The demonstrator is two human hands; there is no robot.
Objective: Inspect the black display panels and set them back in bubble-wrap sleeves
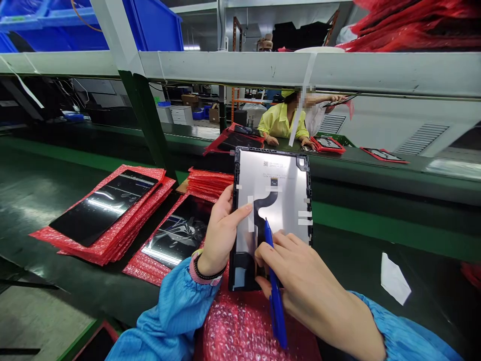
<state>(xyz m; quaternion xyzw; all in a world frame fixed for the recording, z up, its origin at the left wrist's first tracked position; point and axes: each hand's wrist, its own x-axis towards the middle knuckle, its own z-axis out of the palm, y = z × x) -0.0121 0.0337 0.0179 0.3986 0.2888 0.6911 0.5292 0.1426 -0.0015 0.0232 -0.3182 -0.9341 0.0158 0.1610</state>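
Note:
My left hand (222,225) grips the left edge of a tablet screen panel (287,200), its thumb lying on the silver back. The panel is tilted up toward me, with a black frame, a dark ribbon cable (266,201) and strips of white tape on its back. My right hand (293,276) is closed around a blue pen (276,301) and rests against the lower part of the panel. The pen's tip points up, over the panel near the ribbon cable. Red bubble wrap (240,328) lies beneath the panel. The right fingertips are partly hidden behind the pen and hand.
At left, black screens (107,205) lie on red bubble-wrap bags (93,249); another screen (180,233) sits nearer. A white paper scrap (394,278) is at right. A shelf beam (233,67) crosses above, bearing blue bins (158,27). Across the bench, a person (281,120) in yellow works.

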